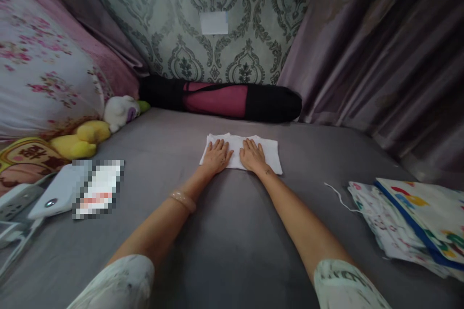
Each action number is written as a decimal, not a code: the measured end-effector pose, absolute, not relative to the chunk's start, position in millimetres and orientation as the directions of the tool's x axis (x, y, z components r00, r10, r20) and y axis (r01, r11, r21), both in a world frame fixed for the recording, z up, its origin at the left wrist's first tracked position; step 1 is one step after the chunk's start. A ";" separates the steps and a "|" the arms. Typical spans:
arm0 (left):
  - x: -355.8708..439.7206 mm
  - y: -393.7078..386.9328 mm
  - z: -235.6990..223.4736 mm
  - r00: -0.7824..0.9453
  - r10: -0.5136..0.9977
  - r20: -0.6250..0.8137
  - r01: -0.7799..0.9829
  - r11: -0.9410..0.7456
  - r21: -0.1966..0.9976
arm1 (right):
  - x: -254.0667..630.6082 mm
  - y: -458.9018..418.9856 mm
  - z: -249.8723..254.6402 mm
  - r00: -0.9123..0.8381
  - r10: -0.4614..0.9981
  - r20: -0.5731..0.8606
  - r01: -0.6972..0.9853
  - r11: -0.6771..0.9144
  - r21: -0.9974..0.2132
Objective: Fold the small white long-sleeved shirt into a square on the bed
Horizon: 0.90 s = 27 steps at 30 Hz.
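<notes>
A white folded cloth (270, 154) lies flat on the grey bed sheet (232, 231), wider than it is deep. My left hand (217, 157) rests palm down on its left part, fingers stretched out and pointing away from me. On the middle-right part, my right hand (253, 156) lies flat too, its fingers extended and a little apart. A gap of bare cloth shows between the two hands. Neither hand grips anything. What kind of cloth item it is cannot be made out.
Behind the cloth, a long black and dark red bag (217, 100) lies against the patterned wall. Folded printed fabrics (384, 222) are stacked at right. At left are a white power bank (60, 193), a power strip (20, 200), a yellow plush toy (79, 140) and a white plush toy (119, 111).
</notes>
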State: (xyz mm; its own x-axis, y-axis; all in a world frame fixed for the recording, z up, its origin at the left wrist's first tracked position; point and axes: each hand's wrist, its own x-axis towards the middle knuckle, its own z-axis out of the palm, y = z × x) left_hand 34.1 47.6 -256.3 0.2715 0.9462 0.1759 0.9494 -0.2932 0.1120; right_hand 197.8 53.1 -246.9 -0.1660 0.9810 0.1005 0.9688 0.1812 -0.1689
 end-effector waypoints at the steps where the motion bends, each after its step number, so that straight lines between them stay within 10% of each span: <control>1: 27.0 45.5 -255.5 0.254 0.950 0.180 0.955 -0.276 0.107 | 196.4 53.7 -244.5 -0.164 0.983 0.082 0.969 0.176 -0.174; 27: -14.6 31.8 -261.5 0.128 0.946 0.297 0.937 -0.213 0.276 | 146.2 63.1 -243.0 -0.174 0.983 0.064 0.958 0.184 -0.221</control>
